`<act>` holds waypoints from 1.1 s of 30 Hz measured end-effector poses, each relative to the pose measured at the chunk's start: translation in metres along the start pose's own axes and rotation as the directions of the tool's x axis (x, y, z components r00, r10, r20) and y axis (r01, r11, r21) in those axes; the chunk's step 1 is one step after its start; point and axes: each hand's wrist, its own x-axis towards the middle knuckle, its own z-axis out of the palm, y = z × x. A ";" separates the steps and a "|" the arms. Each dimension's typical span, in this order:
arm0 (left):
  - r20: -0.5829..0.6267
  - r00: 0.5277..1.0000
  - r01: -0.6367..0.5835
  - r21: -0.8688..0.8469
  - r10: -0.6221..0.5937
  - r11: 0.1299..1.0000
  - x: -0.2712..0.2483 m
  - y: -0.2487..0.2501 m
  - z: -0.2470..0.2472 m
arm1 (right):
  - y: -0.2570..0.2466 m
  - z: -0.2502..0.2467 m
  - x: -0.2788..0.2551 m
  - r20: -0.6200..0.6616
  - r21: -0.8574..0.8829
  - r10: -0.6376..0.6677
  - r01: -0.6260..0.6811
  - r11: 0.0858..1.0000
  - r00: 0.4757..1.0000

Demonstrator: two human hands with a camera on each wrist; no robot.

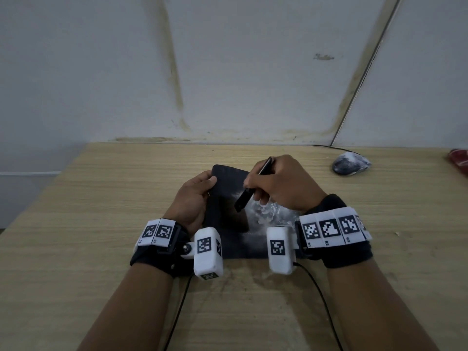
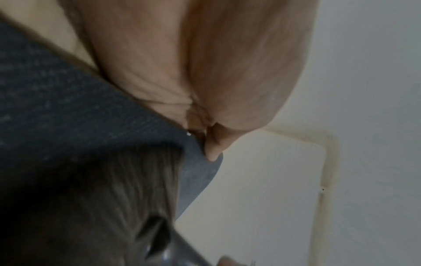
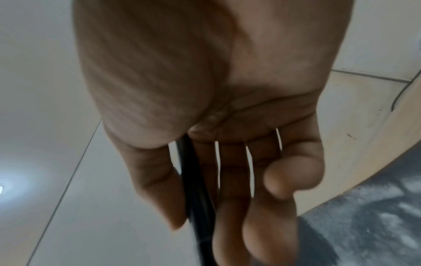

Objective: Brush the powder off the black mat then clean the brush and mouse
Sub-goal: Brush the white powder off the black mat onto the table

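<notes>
i see my left hand (image 1: 196,198) gripping the black mat (image 1: 225,219) by its 9 o'clock edge on the bench (image 1: 101,224); my right hand (image 1: 281,186) pinches the brush (image 1: 244,200) over powder (image 1: 266,211). the mouse (image 1: 350,163) lies at 2 o'clock.

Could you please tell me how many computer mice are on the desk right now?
1. The mouse, dusted with white powder, sits at the far right of the desk, beyond the black mat and apart from both hands. None other shows; the views cover only part of the desk.
</notes>
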 end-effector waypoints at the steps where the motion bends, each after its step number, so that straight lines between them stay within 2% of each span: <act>1: -0.001 1.000 0.001 -0.002 -0.001 1.000 0.001 0.000 0.000 | -0.001 -0.002 0.001 -0.047 0.031 -0.005 0.006 0.999 0.999; 4: -0.019 1.000 0.007 -0.017 -0.007 1.000 0.001 0.001 0.000 | -0.005 -0.001 0.001 -0.138 0.160 -0.060 0.082 0.984 0.989; 6: 0.005 1.000 0.025 -0.052 -0.025 0.998 -0.001 -0.001 0.000 | -0.006 0.005 -0.001 -0.122 0.157 -0.112 0.130 0.979 0.986; 9: -0.022 1.000 0.005 -0.022 -0.006 1.000 -0.002 -0.003 0.001 | -0.002 0.008 -0.002 -0.075 0.065 -0.074 0.079 0.995 0.994; 13: -0.015 1.000 0.003 -0.010 -0.004 1.000 -0.001 -0.003 0.002 | 0.001 -0.006 -0.002 -0.119 0.044 -0.010 0.015 0.999 0.993; 17: -0.042 0.999 0.021 -0.020 -0.021 1.000 -0.002 -0.007 0.003 | 0.000 -0.007 -0.003 -0.227 0.197 -0.062 0.108 0.974 0.972; 19: -0.049 0.999 0.016 -0.029 -0.017 0.999 -0.003 -0.010 0.005 | 0.000 -0.002 -0.004 -0.240 0.197 -0.091 0.140 0.970 0.967; 22: -0.060 0.998 0.013 -0.034 -0.015 0.999 -0.004 -0.012 0.005 | 0.006 0.003 -0.004 -0.173 0.084 -0.055 0.070 0.994 0.983; 25: -0.068 0.997 0.022 -0.033 -0.024 0.999 -0.005 -0.014 0.004 | 0.011 -0.001 -0.003 -0.211 0.069 0.012 0.003 0.998 0.977; 29: -0.058 0.998 0.025 -0.056 -0.028 0.998 -0.007 -0.015 0.003 | 0.007 -0.003 -0.005 -0.314 0.170 -0.053 0.111 0.979 0.948; 31: -0.054 0.998 0.012 -0.064 -0.015 0.998 -0.007 -0.013 0.005 | 0.004 0.001 -0.005 -0.285 0.174 -0.096 0.149 0.973 0.954; 33: -0.053 0.998 0.009 -0.078 -0.013 0.997 -0.008 -0.013 0.007 | 0.003 0.006 -0.005 -0.218 0.096 -0.088 0.111 0.989 0.972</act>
